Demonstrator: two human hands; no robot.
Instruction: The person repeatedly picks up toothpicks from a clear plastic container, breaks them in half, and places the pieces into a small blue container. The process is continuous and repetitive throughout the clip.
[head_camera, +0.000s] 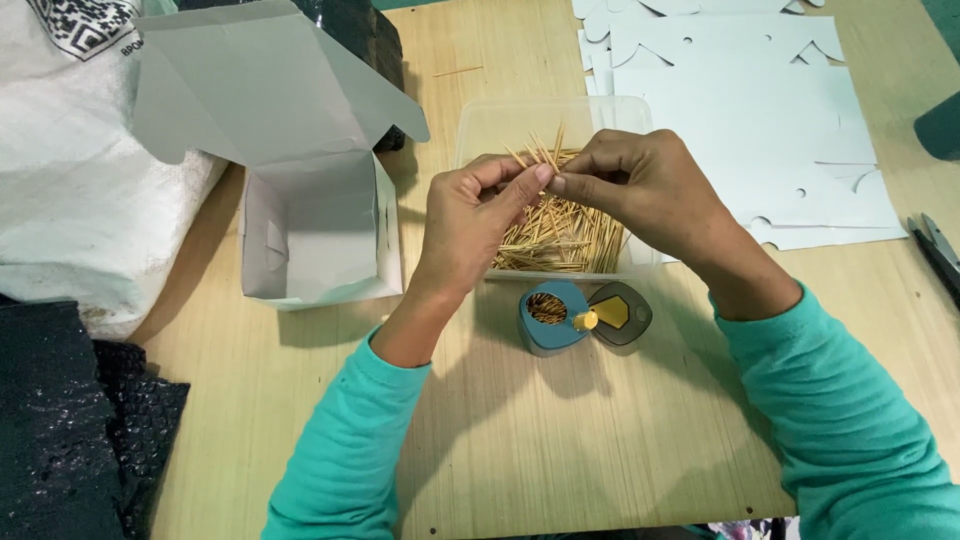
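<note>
At the far left lies a big white sack (70, 170), and below it some black bubble wrap (70, 430). Next comes an open grey cardboard box (310, 225) with its flaps up, standing on the wooden surface (560, 440).

The left hand (475, 215) and the right hand (635, 185) meet in the middle, fingertips touching. Together they pinch a small bunch of toothpicks (540, 152), which stick up above the fingers. The hands are held over a clear plastic tub (490, 125) that has many more loose toothpicks inside.

Just in front of the tub stands a small blue toothpick holder (550, 318). Its lid (620, 313) is swung open to the right, and some toothpicks are already inside.

Further right lie flat white cardboard sheets (760, 130) with cut-out shapes. At the far right edge is a dark metal tool (938, 250).
</note>
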